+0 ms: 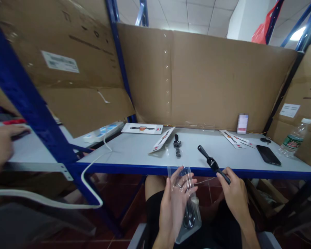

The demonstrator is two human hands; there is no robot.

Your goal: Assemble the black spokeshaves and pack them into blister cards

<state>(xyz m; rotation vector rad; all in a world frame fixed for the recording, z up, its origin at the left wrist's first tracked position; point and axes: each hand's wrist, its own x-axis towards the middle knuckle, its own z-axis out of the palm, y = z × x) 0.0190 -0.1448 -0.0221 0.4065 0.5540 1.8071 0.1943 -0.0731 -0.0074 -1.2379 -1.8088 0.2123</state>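
My right hand [232,190] grips one end of a black two-handled spokeshave [211,162], which slants up and to the left just over the table's front edge. In my left hand [172,202] is a clear plastic blister shell [193,230], held below the edge above my lap. Several of its fingers show through the plastic. Dark shapes appear in the shell's hollow; whether they are a thing inside or my dark clothing behind, I cannot tell. Another black spokeshave [177,145] lies on the table ahead of my left hand.
Printed cards [142,128] lie at the back left of the grey table [129,152], others [233,139] at the right. A black phone [268,154] and water bottle [292,138] occupy the right end. A power strip [105,131] trails a white cable. Another person's hand [1,147] is far left.
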